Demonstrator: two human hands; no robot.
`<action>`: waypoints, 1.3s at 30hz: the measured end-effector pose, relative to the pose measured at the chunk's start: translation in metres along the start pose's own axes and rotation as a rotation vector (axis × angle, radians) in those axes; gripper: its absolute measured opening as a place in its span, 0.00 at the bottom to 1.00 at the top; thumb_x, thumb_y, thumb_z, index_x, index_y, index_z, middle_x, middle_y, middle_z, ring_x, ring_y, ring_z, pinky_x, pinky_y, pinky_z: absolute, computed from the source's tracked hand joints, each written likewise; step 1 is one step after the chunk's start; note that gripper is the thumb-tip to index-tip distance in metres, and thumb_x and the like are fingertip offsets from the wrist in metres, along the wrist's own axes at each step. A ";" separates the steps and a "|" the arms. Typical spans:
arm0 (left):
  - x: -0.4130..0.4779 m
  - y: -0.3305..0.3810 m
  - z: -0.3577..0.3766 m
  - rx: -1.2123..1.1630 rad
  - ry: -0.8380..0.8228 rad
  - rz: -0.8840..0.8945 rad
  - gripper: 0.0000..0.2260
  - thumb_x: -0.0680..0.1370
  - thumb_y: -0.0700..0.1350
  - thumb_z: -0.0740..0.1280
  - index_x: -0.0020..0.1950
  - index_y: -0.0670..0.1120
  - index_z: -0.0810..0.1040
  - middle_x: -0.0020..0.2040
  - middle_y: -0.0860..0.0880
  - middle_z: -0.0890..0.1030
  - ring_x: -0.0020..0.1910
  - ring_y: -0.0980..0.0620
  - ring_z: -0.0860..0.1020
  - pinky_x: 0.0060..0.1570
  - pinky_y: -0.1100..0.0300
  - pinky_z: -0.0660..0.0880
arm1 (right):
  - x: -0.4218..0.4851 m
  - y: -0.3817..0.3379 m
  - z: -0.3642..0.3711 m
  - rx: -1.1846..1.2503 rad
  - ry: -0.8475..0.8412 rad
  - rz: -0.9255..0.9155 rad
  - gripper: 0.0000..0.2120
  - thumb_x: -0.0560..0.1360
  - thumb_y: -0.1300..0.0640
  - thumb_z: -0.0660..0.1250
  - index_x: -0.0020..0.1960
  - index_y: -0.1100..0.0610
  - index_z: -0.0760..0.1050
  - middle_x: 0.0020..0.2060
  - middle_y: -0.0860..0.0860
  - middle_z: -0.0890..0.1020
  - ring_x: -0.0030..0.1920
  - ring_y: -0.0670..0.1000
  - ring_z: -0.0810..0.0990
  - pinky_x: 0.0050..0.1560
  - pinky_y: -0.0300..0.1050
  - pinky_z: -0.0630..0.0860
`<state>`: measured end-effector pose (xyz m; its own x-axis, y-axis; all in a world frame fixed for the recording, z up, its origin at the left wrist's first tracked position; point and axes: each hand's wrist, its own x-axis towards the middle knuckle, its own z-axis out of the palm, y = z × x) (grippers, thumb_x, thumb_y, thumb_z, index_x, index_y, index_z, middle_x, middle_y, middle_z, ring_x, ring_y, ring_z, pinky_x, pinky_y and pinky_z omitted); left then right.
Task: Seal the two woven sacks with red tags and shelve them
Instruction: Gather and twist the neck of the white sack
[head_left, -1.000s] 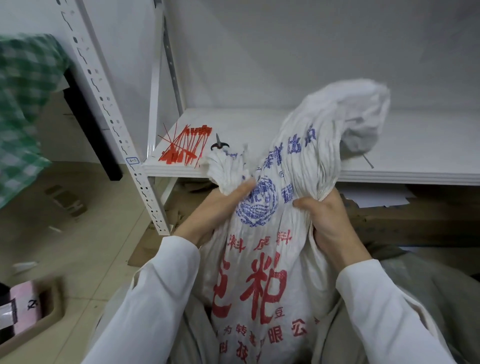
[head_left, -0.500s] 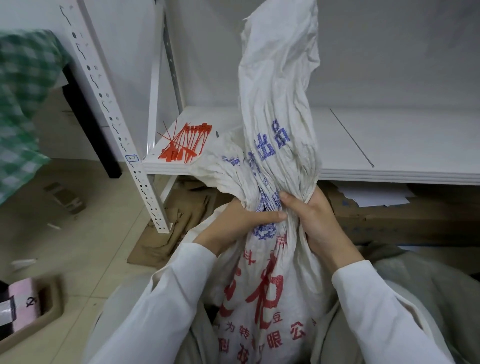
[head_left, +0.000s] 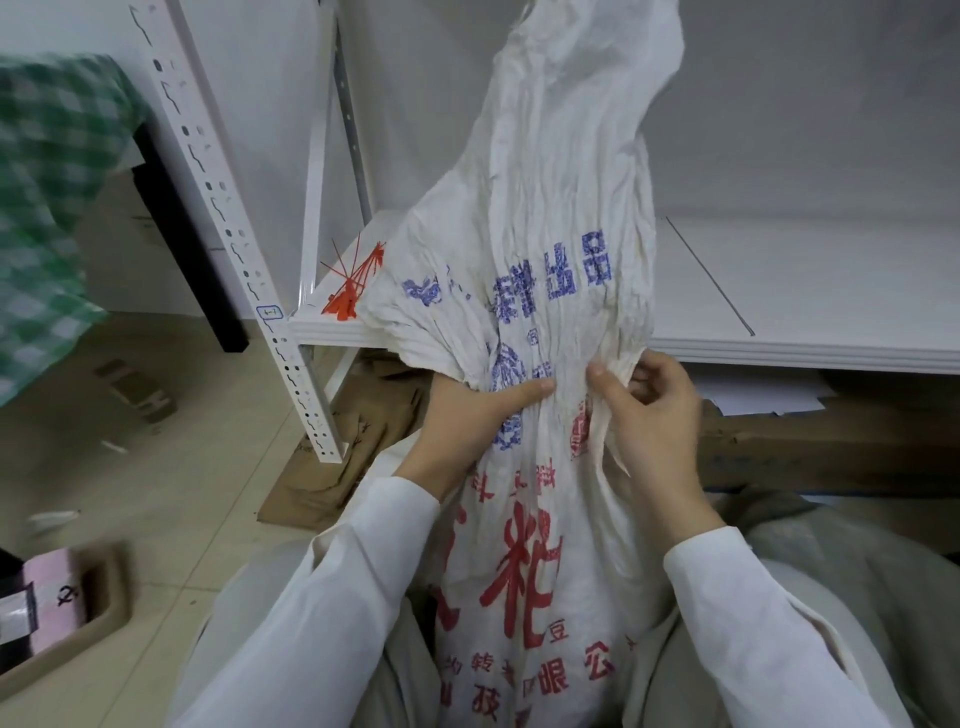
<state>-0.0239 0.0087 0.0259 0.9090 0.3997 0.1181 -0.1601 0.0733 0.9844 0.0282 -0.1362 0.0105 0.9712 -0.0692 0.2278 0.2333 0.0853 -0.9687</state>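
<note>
You're bunching the sack (head_left: 550, 218) shut, left hand (head_left: 467, 421) gripping its neck, right hand (head_left: 657, 421) pinching a fold; next, hold it one-handed and fetch a red tag (head_left: 349, 300).

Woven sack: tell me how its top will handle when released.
Probably floppy: the woven sack is creased and bunches under the left hand and right hand. Its loose top would likely slump over. The bulging lower part looks filled, so possibly heavy.
</note>
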 end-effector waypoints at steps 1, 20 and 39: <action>0.002 -0.002 0.001 0.019 0.045 0.015 0.34 0.66 0.36 0.79 0.70 0.46 0.70 0.62 0.53 0.79 0.61 0.55 0.78 0.63 0.55 0.75 | 0.002 0.002 -0.002 -0.064 0.079 -0.032 0.08 0.71 0.58 0.75 0.47 0.55 0.78 0.38 0.46 0.82 0.34 0.41 0.78 0.39 0.37 0.76; -0.004 0.013 0.003 0.126 -0.215 0.010 0.13 0.81 0.49 0.59 0.66 0.56 0.67 0.53 0.68 0.74 0.48 0.79 0.73 0.49 0.82 0.68 | -0.018 0.017 0.022 -0.178 -0.594 0.078 0.44 0.56 0.52 0.83 0.69 0.49 0.70 0.60 0.46 0.80 0.61 0.45 0.79 0.64 0.53 0.75; 0.025 0.036 -0.047 0.040 0.218 -0.072 0.16 0.77 0.53 0.68 0.53 0.40 0.80 0.42 0.50 0.85 0.43 0.50 0.83 0.43 0.59 0.79 | -0.010 -0.006 0.004 0.322 -0.352 0.332 0.21 0.66 0.80 0.64 0.47 0.57 0.80 0.44 0.55 0.85 0.47 0.57 0.84 0.49 0.53 0.80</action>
<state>-0.0250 0.0637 0.0584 0.8125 0.5826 0.0203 -0.0780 0.0741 0.9942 0.0170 -0.1325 0.0142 0.9393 0.3430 -0.0106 -0.1373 0.3475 -0.9276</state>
